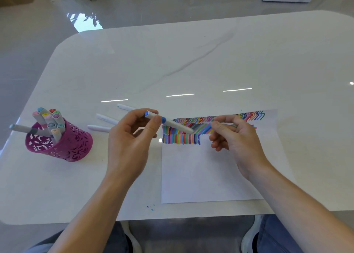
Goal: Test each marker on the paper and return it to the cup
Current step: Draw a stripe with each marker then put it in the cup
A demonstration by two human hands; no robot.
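Both forearms are bare to past the elbow, with no sleeve, watch or ring showing on the left grip (130,138) or the right grip (239,138). Below the near edge of the counter (191,61), the legs wear blue denim jeans (275,235). The feet are in white shoes (250,233) with rounded toes and dark openings at the ankle.

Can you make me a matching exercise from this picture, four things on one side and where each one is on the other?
Things:
1. blue marker
2. cup
3. paper
4. loose markers

Places:
A. flat under the right hand
B. lying between cup and left hand
C. far left of the table
D. held in the left hand

Pairs: 1-D, 2-C, 3-A, 4-B
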